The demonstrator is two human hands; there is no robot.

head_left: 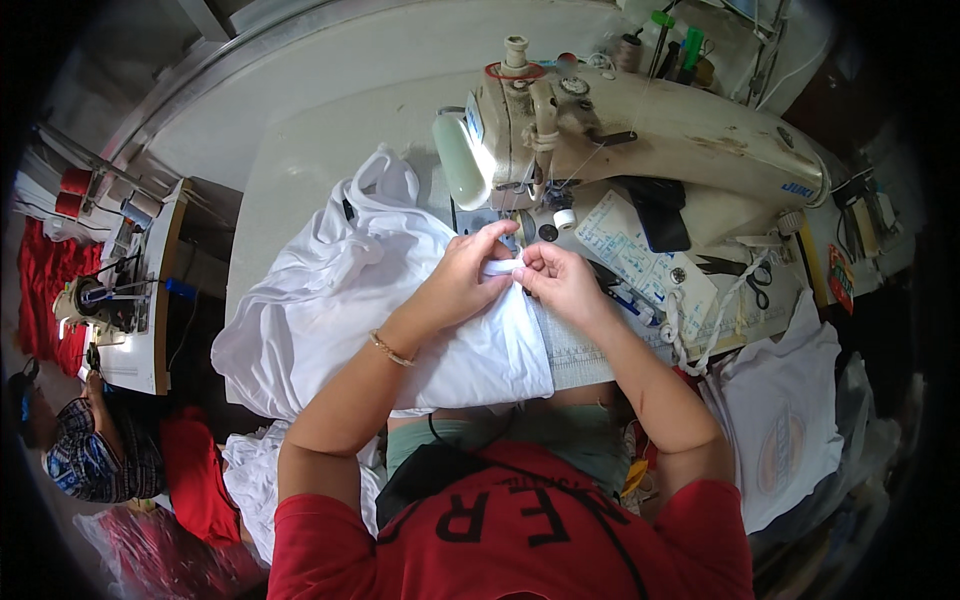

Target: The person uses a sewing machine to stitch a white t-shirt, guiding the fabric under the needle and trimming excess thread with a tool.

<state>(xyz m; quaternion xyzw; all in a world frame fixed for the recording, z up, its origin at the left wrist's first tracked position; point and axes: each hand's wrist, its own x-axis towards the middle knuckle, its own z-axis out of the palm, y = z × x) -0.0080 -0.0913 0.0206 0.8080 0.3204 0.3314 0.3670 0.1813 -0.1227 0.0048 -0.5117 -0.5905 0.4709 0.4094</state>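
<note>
A white garment point(310, 330) lies spread over the sewing table, its bulk to the left and its right side under my forearms. In front of the sewing machine point(640, 115) I hold a narrow folded edge of it. My left hand point(472, 265) pinches this edge between thumb and fingers. Close beside it, my right hand point(560, 283) grips the same edge with thumb and forefinger. Both hands are just on the near side of the needle area, which my left fingers partly cover. The lit lamp cover point(462, 160) hangs above the cloth.
Right of my hands lie a black phone point(662, 222), a printed card point(625, 245), scissors point(760, 285) and a white cord point(712, 345). White printed cloth point(785, 420) hangs off the right edge. At far left, a person point(85, 440) sits at another sewing machine point(85, 300).
</note>
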